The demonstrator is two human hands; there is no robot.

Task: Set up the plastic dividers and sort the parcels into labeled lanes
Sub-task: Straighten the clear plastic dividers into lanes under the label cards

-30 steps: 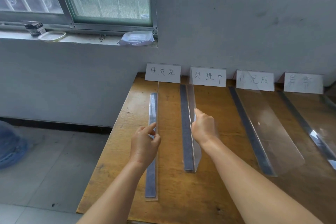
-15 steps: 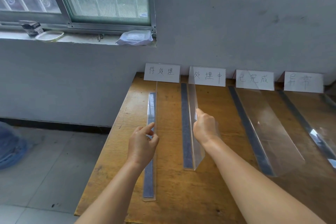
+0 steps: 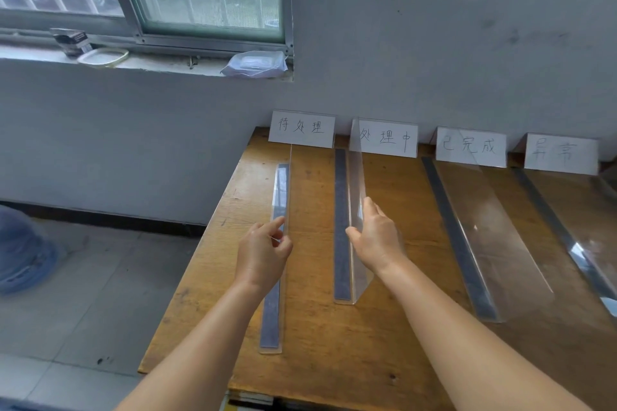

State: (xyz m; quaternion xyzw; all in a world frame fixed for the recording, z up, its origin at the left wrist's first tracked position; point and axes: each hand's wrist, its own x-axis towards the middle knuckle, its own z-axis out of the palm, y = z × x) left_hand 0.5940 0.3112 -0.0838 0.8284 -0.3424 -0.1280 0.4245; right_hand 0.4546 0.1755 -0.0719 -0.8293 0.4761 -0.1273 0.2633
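Note:
Several clear plastic L-shaped dividers with grey base strips lie lengthwise on a wooden table (image 3: 317, 360). My left hand (image 3: 263, 255) pinches the upright wall of the leftmost divider (image 3: 272, 320) near its middle. My right hand (image 3: 375, 238) grips the top edge of the second divider (image 3: 342, 210), which stands upright. A third divider (image 3: 474, 243) and a fourth divider (image 3: 574, 243) lie to the right. Four handwritten white labels (image 3: 302, 128) stand along the wall at the table's back. No parcels are in view.
The table's left edge drops to a tiled floor (image 3: 83, 294), where a blue object (image 3: 20, 250) sits at the far left. A windowsill (image 3: 133, 65) above holds a small box, a ring-shaped lid and a plastic pack (image 3: 255, 65). A grey wall backs the table.
Both hands stay on their dividers. The leftmost divider has shifted slightly toward the labels, and the view has drifted a little.

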